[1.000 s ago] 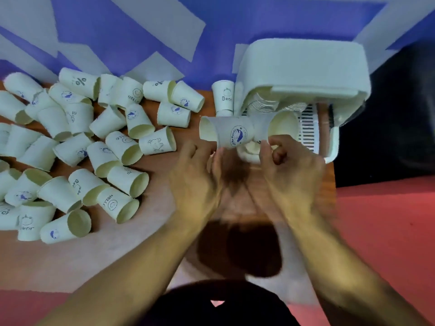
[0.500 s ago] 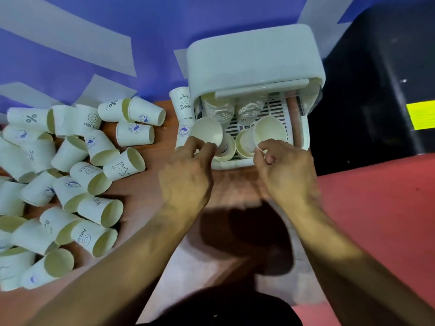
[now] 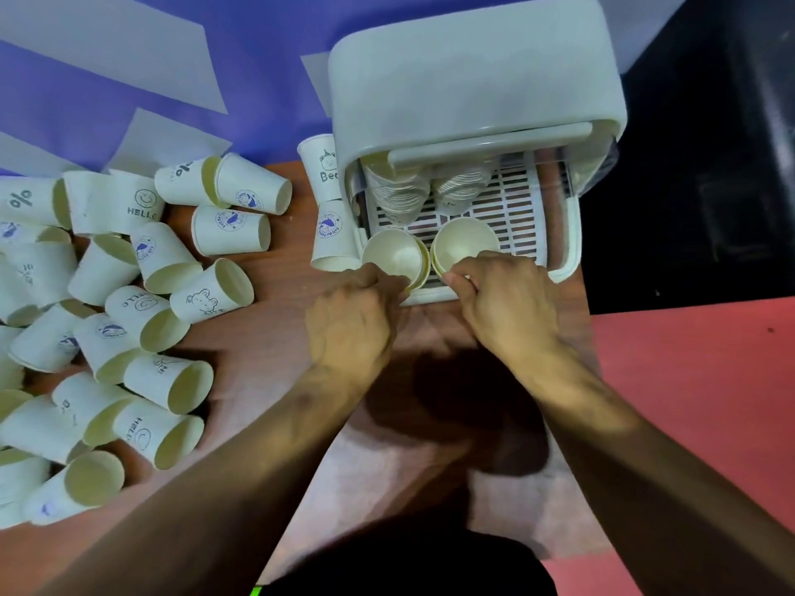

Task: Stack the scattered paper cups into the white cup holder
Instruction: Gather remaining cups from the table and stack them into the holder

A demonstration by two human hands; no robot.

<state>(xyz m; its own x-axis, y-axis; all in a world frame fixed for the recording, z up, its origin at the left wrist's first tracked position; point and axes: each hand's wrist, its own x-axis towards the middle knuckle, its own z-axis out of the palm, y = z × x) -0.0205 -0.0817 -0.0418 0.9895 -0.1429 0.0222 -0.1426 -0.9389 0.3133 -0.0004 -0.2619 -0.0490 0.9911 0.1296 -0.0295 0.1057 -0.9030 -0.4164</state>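
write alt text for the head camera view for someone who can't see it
Two bare hands, the left hand and right hand, each grip the rim of a paper cup at the front of a white cup holder. Many loose paper cups lie on the wooden table to the left.

Both forearms [image 3: 241, 475] are bare up to the frame's lower edge, with no sleeve showing. The left hand [image 3: 348, 324] and right hand [image 3: 507, 307] are bare too. A dark garment [image 3: 408, 565] covers the torso, with a small bright-green mark [image 3: 257, 590] at its lower edge.
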